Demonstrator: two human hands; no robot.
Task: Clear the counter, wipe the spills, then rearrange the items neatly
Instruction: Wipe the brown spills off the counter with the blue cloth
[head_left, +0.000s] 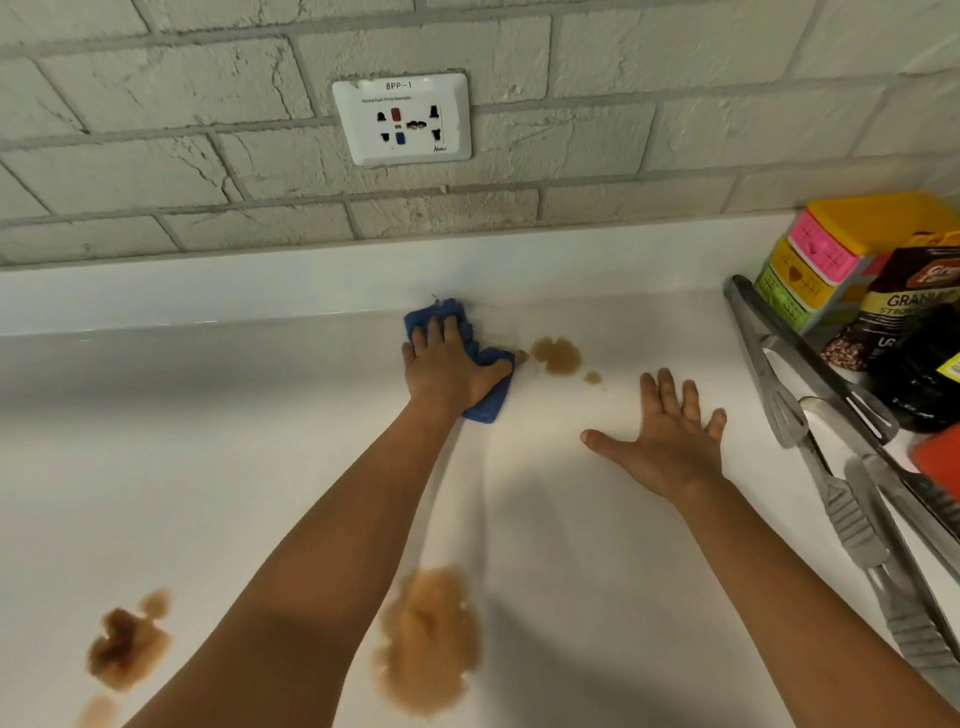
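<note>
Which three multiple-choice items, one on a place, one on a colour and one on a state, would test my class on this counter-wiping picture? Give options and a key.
1. Where is the wall socket?
A. On the brick wall above the counter
B. On the counter
C. Beside the tongs

2. What colour is the cloth?
A. Yellow
B. Blue
C. White

3. How is the right hand?
A. Gripping the tongs
B. Holding the cloth
C. Flat on the counter, fingers spread

Key: 1 A, the socket sits in the bricks. 2 B, blue shows under the left hand. 3 C, it holds nothing.
</note>
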